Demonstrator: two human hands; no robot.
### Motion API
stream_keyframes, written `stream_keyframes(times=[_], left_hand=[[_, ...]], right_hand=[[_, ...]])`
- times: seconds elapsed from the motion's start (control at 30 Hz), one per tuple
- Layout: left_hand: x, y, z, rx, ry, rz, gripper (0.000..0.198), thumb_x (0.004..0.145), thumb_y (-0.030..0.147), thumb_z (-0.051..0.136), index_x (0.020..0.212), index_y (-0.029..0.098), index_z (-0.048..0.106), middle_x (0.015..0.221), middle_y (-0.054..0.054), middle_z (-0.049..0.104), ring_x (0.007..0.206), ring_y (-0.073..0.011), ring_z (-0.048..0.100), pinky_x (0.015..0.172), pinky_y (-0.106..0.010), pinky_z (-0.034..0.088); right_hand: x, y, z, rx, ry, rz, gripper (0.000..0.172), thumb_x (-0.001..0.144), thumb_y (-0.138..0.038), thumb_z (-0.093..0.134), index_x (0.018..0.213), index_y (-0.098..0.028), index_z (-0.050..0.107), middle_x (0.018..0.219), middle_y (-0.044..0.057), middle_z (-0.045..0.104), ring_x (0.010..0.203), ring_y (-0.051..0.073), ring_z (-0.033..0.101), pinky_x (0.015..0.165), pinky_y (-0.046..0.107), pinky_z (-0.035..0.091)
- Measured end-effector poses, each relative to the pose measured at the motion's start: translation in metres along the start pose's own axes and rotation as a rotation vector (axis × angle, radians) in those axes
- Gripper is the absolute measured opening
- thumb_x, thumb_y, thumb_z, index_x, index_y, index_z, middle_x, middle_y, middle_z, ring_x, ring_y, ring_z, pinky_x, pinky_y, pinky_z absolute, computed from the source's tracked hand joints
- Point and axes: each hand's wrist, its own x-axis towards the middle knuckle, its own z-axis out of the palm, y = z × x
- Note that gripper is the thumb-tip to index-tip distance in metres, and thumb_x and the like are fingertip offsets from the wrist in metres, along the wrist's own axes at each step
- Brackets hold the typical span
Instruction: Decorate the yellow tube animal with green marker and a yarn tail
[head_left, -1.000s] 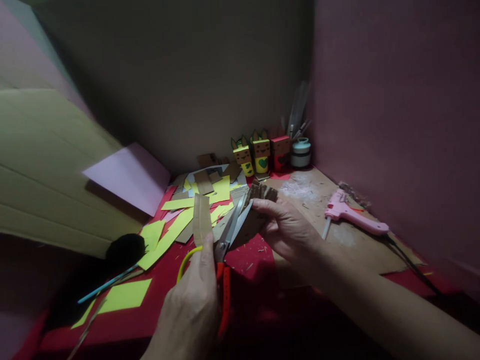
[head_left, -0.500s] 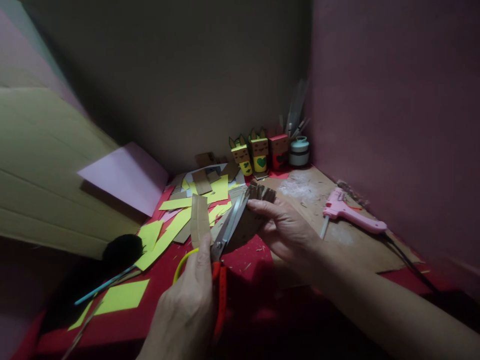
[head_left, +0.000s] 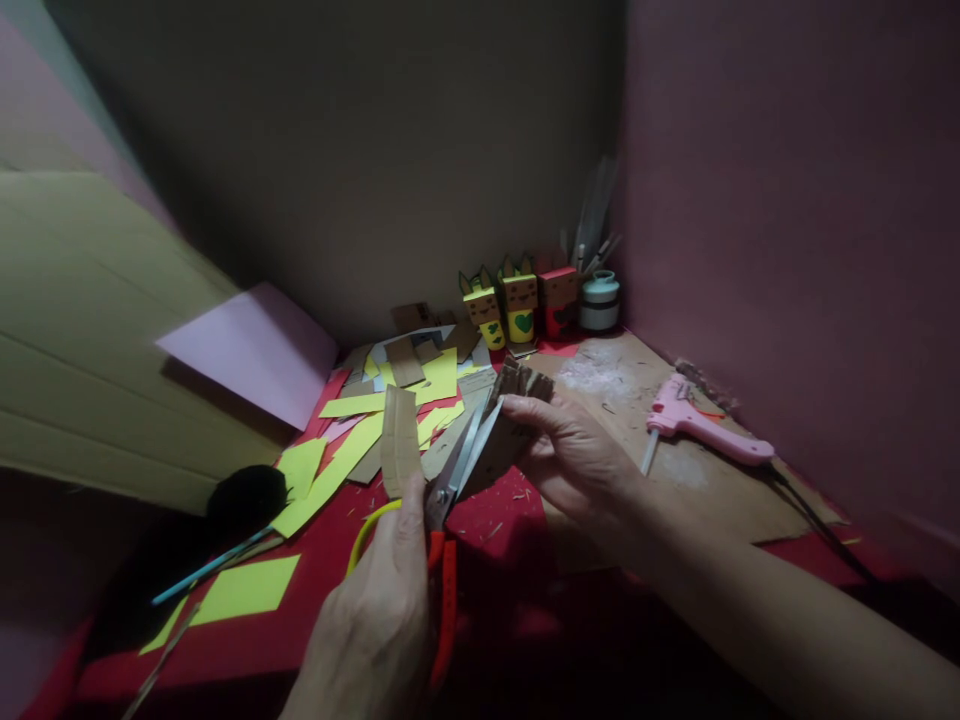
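Observation:
My left hand (head_left: 379, 600) is closed round a pair of scissors (head_left: 444, 495) with one yellow and one red-orange handle. Their blades point away from me and stand slightly apart. A flat cardboard strip (head_left: 400, 435) rises beside the scissors at my left thumb; whether that hand also grips it I cannot tell. In my right hand (head_left: 574, 450), thumb on top, is a brown cardboard piece (head_left: 526, 382) with a ragged, frayed end. The blade tips reach the left edge of this piece, close to my right thumb.
Yellow paper pieces (head_left: 247, 590) and cardboard scraps lie on the red tablecloth to the left. Small cardboard figures (head_left: 520, 310) and a pale blue jar (head_left: 599, 302) stand at the back. A pink glue gun (head_left: 705, 425) with a cord rests on a cardboard sheet (head_left: 615, 400) at right.
The scissor blades have opened a little wider beside the cardboard piece. Both hands have stayed in nearly the same place.

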Motion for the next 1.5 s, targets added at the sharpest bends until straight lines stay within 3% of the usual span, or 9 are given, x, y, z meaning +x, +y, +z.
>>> stream_keyframes(times=[0.23,0.53,0.9,1.07,1.2,1.3,1.4,1.5], left_hand=[[0.006,0.004,-0.003,0.182,0.008,0.002,0.071,0.088,-0.003,0.032,0.154,0.000,0.005,0.089,-0.013,0.067,0.064,-0.0196,0.068,0.052,-0.026,0.058],[0.014,0.008,-0.004,0.318,0.025,-0.032,0.069,0.087,-0.007,0.035,0.152,-0.004,0.012,0.089,-0.013,0.068,0.060,-0.0181,0.067,0.046,-0.024,0.052],[0.019,0.007,-0.013,0.321,0.068,0.021,0.047,0.087,-0.007,0.029,0.133,-0.005,0.039,0.071,-0.007,0.065,0.044,-0.0141,0.059,0.038,-0.022,0.045],[0.019,0.004,-0.012,0.197,0.099,0.060,0.052,0.084,-0.007,0.031,0.136,-0.002,0.036,0.092,-0.018,0.073,0.058,-0.0188,0.071,0.043,-0.023,0.053],[0.018,0.002,-0.009,0.103,0.142,0.057,0.067,0.085,-0.004,0.031,0.150,-0.001,0.017,0.099,-0.022,0.074,0.056,-0.0192,0.072,0.045,-0.024,0.056],[0.011,-0.001,-0.006,0.044,0.096,0.008,0.070,0.087,-0.002,0.031,0.153,-0.003,0.007,0.110,-0.027,0.070,0.073,-0.0217,0.075,0.058,-0.026,0.060],[0.004,-0.006,-0.003,0.037,0.018,-0.038,0.067,0.090,0.001,0.034,0.153,-0.001,0.011,0.114,-0.027,0.066,0.090,-0.0247,0.073,0.070,-0.029,0.061],[0.002,-0.006,-0.002,0.080,0.018,0.006,0.064,0.092,0.005,0.034,0.153,0.000,0.014,0.104,-0.023,0.067,0.082,-0.0248,0.072,0.060,-0.029,0.060]], right_hand=[[0.000,0.002,-0.001,0.052,-0.018,0.025,0.015,0.066,-0.013,0.078,0.078,-0.019,0.073,0.076,-0.001,0.073,0.074,0.015,0.062,0.078,0.030,0.047],[0.001,0.004,-0.001,0.075,0.035,0.063,0.015,0.065,-0.013,0.077,0.078,-0.017,0.073,0.071,-0.001,0.073,0.072,0.016,0.064,0.082,0.033,0.048],[0.001,0.006,-0.003,0.010,0.004,0.028,0.016,0.067,-0.018,0.080,0.081,-0.019,0.073,0.080,0.002,0.074,0.084,0.020,0.066,0.088,0.035,0.048],[0.000,0.005,-0.003,0.016,0.013,0.041,0.017,0.067,-0.018,0.081,0.081,-0.020,0.074,0.085,0.002,0.073,0.087,0.020,0.065,0.089,0.034,0.049],[0.001,0.004,-0.001,0.011,0.015,0.035,0.019,0.065,-0.018,0.082,0.082,-0.020,0.074,0.086,0.002,0.073,0.088,0.020,0.065,0.089,0.035,0.048],[0.002,0.004,-0.002,0.028,0.015,0.020,0.017,0.065,-0.017,0.083,0.079,-0.021,0.074,0.082,0.001,0.073,0.084,0.018,0.064,0.089,0.034,0.047],[0.003,0.004,-0.003,0.048,0.021,0.010,0.016,0.066,-0.015,0.082,0.079,-0.021,0.075,0.079,0.000,0.072,0.081,0.017,0.062,0.089,0.032,0.047],[0.003,0.004,-0.003,0.047,0.022,0.008,0.016,0.066,-0.016,0.081,0.081,-0.020,0.075,0.079,0.000,0.073,0.081,0.017,0.063,0.087,0.032,0.048]])
